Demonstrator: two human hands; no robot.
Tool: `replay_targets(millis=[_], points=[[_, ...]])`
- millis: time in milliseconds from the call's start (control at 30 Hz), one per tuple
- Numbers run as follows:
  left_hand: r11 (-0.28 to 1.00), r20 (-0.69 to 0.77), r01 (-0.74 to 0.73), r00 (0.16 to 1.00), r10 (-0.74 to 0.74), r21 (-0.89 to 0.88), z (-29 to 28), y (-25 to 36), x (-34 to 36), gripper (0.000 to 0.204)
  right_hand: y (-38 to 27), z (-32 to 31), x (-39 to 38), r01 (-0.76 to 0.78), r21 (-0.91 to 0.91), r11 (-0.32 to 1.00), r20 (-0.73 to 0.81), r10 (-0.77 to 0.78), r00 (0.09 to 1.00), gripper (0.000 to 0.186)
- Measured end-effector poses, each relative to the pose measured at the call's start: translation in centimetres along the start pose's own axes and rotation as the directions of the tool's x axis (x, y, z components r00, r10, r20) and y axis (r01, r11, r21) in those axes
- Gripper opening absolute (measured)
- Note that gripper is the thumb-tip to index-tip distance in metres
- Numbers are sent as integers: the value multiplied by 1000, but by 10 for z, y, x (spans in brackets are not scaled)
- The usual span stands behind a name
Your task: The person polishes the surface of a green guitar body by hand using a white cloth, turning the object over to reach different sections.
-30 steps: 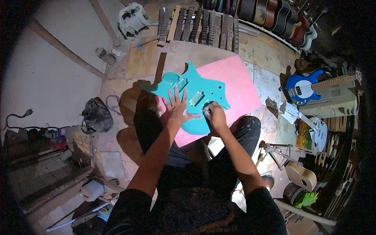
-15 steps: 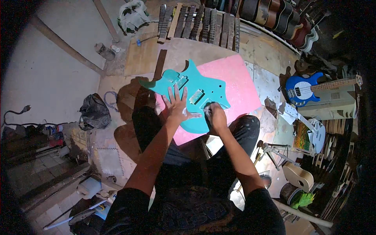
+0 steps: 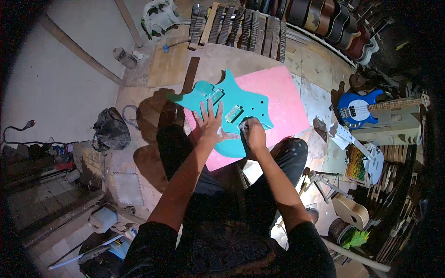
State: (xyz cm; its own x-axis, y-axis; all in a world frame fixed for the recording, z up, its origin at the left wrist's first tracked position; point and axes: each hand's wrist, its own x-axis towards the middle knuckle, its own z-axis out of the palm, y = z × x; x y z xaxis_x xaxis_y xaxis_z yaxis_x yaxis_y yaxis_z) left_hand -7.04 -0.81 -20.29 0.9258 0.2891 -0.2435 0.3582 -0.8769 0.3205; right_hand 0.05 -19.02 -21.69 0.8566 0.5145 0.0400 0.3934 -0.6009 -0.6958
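Note:
A turquoise electric guitar body (image 3: 248, 99) lies across a pink board (image 3: 282, 102) over my lap. It has two rectangular pickup cavities and several small dark holes. My left hand (image 3: 212, 126) rests on the body with its fingers spread, holding nothing and bearing down beside the upper cavity. My right hand (image 3: 254, 133) is closed against the surface near the body's lower right edge, just below the second cavity. Its fingers are bent together, and whatever they pinch is hidden under them. Whitish dust marks the fingers of both hands.
Several guitar necks (image 3: 236, 28) lie in a row at the far side. A blue bass guitar (image 3: 359, 106) rests on a pale case at the right, with a small wooden guitar body (image 3: 351, 211) nearer me. A black plastic bag (image 3: 111, 129) sits at the left.
My right hand has shifted slightly up and left over the turquoise body, its fingers still bent. My left hand stays spread in the same place.

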Motion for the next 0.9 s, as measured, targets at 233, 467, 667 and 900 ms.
replay_targets(millis=[233,467,667,900], points=[[999,30,30,999,-30,14,-9,10,-2,153,-1,-5,-10,19,-91,996,-15,-20,1000,12],[1000,43,14,999,-13,-4,-3,0,-1,155,-8,-11,-12,31,-88,996,15,-29,999,16],[1000,40,14,999,-15,15,-3,2,1,156,-12,-4,-2,18,-167,986,15,-15,1000,15],[999,3,34,999,-34,29,-3,4,0,156,-4,1,-2,27,-86,996,-2,-27,1000,12]])
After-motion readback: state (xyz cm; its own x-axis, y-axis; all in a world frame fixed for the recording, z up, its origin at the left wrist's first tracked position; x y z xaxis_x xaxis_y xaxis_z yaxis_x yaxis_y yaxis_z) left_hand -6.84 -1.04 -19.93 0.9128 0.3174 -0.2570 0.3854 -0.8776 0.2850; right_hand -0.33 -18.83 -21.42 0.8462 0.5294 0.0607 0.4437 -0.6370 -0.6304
